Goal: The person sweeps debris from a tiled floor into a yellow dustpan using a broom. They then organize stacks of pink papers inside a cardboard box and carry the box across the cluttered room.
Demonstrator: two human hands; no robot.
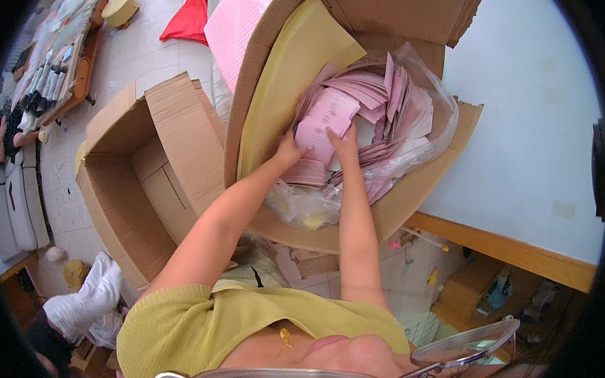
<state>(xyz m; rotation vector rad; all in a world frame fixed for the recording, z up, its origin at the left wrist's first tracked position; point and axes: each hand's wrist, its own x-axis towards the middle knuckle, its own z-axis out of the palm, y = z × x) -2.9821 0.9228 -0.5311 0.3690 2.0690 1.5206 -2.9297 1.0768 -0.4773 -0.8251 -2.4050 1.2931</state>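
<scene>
Inside a large cardboard box (304, 237) lies a clear plastic bag (431, 152) full of pink paper cards. My left hand (291, 152) grips the left side of a stack of pink cards (325, 119) that bear small dark print. On the stack's right edge rests my right hand (345, 140), its thumb on top and fingers along the side. More pink cards (401, 93) stand on edge or lie fanned within the bag. A yellow sheet (283, 64) leans against the box's left wall.
To the left an open cardboard box (157, 179) sits beside the large one. A pale tabletop (512, 181) with a wooden edge extends on the right. Another worktable (61, 82) holds bundled goods, with a person's arm (26, 138) near it. A red bag (187, 23) lies on the tiled floor.
</scene>
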